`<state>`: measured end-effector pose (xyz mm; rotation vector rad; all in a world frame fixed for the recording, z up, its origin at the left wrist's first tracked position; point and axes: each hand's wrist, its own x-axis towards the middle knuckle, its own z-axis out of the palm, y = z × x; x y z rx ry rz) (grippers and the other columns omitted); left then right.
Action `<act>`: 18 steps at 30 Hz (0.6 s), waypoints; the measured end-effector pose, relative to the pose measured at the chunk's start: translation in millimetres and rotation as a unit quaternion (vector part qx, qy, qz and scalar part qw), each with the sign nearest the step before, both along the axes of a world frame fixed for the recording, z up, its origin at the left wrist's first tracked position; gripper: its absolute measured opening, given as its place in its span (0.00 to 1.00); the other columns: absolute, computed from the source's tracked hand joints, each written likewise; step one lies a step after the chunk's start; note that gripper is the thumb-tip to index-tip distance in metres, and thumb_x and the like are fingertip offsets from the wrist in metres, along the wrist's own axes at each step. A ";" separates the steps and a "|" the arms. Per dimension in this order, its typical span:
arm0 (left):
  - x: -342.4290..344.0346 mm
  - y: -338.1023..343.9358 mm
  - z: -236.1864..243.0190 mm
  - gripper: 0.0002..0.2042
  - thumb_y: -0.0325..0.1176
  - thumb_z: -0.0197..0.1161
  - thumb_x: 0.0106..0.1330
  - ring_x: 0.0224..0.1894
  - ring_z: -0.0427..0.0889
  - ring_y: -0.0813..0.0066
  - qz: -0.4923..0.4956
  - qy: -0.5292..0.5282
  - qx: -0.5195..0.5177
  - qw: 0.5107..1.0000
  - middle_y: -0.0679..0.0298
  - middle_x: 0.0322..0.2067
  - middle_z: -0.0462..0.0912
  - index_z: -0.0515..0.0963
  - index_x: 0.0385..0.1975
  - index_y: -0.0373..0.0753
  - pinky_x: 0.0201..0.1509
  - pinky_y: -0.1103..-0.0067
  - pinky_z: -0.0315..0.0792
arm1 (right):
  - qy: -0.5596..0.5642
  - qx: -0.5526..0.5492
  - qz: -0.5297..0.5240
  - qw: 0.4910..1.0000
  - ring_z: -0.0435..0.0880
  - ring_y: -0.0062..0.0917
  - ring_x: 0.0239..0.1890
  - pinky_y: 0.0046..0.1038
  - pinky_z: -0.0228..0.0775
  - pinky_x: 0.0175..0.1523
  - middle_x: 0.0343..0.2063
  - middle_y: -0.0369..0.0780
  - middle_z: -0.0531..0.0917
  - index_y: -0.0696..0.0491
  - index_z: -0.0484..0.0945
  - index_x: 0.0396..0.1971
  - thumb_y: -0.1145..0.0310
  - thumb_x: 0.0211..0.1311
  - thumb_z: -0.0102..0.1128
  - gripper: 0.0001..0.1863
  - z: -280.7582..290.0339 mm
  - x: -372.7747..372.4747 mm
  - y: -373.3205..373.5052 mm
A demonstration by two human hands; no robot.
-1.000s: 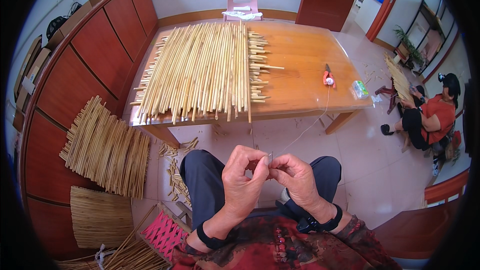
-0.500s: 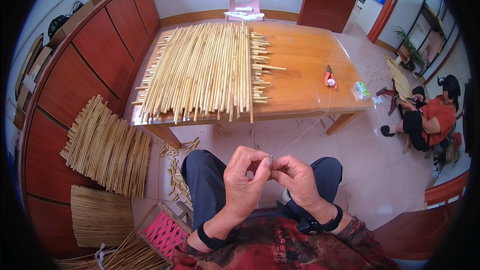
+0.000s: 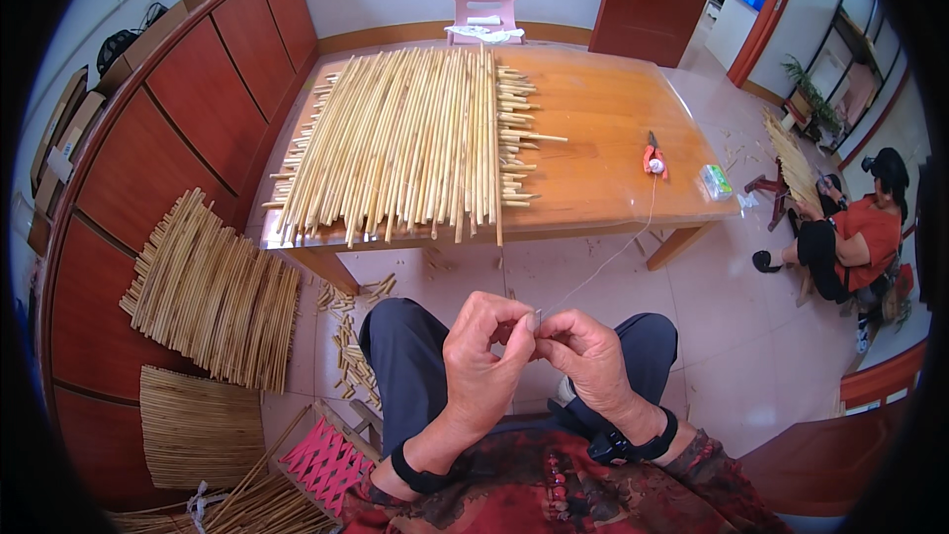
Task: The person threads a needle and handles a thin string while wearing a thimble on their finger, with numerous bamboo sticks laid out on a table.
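In front of my knees, my left hand (image 3: pixel 484 351) and my right hand (image 3: pixel 588 356) meet at the fingertips, both closed in a pinch. Between them shows a slim grey needle-like thing (image 3: pixel 538 318), mostly covered by the left thumb and finger. White thread (image 3: pixel 601 268) runs from the right fingertips up to a small white spool (image 3: pixel 655 166) on the table. The spool lies against red-handled pliers (image 3: pixel 651 150). Left of these, a wide layer of pale cut stalks (image 3: pixel 395 138) covers the wooden table (image 3: pixel 583 129), laid over crosswise stalks whose ends stick out.
A green-and-white packet (image 3: pixel 714 181) lies by the table's right corner. Bundled stalks (image 3: pixel 213 292) and a stalk mat (image 3: pixel 201 425) lean on the red cabinets at left. Short offcuts (image 3: pixel 351 351) litter the floor. Another person (image 3: pixel 865 237) sits at right beside more stalks.
My hands keep nearly the same place and pinch. The thread's line has shifted slightly near my fingers. The seated person's arms have moved a little.
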<state>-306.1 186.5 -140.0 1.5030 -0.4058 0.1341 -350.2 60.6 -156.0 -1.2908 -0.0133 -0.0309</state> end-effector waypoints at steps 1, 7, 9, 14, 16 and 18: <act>-0.2 0.0 -0.2 0.04 0.17 0.57 0.54 0.26 0.68 0.85 0.003 -0.002 0.005 1.000 0.67 0.27 0.69 0.73 0.26 0.34 0.26 0.89 0.64 | 0.001 0.002 -0.003 1.000 0.77 0.19 0.37 0.20 0.69 0.45 0.32 0.38 0.77 0.61 0.70 0.35 0.77 0.58 0.52 0.06 -0.4 -0.2 0.0; 2.1 0.1 -3.4 0.04 0.17 0.56 0.53 0.25 0.69 0.85 0.020 -0.057 0.031 0.998 0.66 0.27 0.69 0.72 0.26 0.33 0.24 0.90 0.66 | 0.001 0.006 -0.005 1.000 0.77 0.19 0.36 0.20 0.70 0.44 0.31 0.38 0.77 0.61 0.70 0.35 0.77 0.58 0.52 0.07 -1.0 -0.4 0.6; 2.1 -0.1 -5.8 0.04 0.17 0.56 0.53 0.25 0.70 0.85 0.017 -0.051 0.029 0.998 0.66 0.27 0.69 0.72 0.26 0.33 0.25 0.90 0.67 | -0.002 0.005 -0.005 1.000 0.77 0.19 0.36 0.20 0.70 0.44 0.31 0.38 0.78 0.61 0.70 0.35 0.77 0.58 0.53 0.07 -0.2 -0.6 0.9; 1.1 0.5 -5.3 0.05 0.16 0.56 0.53 0.26 0.71 0.84 0.006 -0.037 0.032 0.999 0.65 0.27 0.69 0.72 0.26 0.33 0.25 0.89 0.70 | 0.003 -0.018 -0.006 1.000 0.77 0.19 0.36 0.20 0.69 0.44 0.32 0.38 0.78 0.61 0.71 0.35 0.77 0.57 0.53 0.06 1.8 -0.8 0.9; 1.1 0.3 -5.5 0.05 0.16 0.56 0.53 0.26 0.71 0.84 0.009 -0.036 0.030 0.999 0.65 0.27 0.69 0.72 0.26 0.33 0.25 0.89 0.70 | 0.003 -0.017 -0.005 1.000 0.77 0.19 0.36 0.20 0.69 0.44 0.32 0.38 0.77 0.61 0.71 0.35 0.77 0.57 0.53 0.06 0.8 -0.8 0.7; 0.9 0.6 -3.6 0.05 0.16 0.56 0.53 0.26 0.71 0.84 0.016 -0.047 0.037 0.998 0.65 0.27 0.69 0.72 0.26 0.33 0.25 0.89 0.70 | 0.004 -0.015 -0.005 1.000 0.77 0.19 0.36 0.20 0.69 0.44 0.32 0.38 0.77 0.61 0.71 0.35 0.77 0.57 0.53 0.06 -0.9 -1.1 0.5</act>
